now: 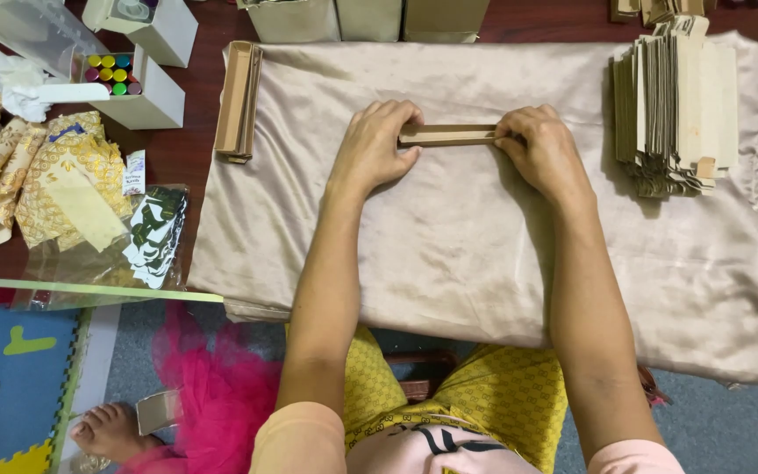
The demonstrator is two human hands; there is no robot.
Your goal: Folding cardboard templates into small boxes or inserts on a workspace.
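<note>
A narrow brown cardboard strip (449, 134), folded lengthwise, lies on the beige satin cloth (449, 254) that covers the table. My left hand (377, 145) grips its left end with fingers curled over the top edge. Pinching the right end is my right hand (544, 149). Both hands press the strip down against the cloth.
A stack of flat cardboard blanks (673, 110) sits at the right. Folded cardboard pieces (239, 101) lie at the cloth's left edge. White boxes, one with coloured bottles (114, 75), gold fabric (41, 175) and a plastic packet (153, 233) fill the left. Someone's bare foot (107, 430) shows below.
</note>
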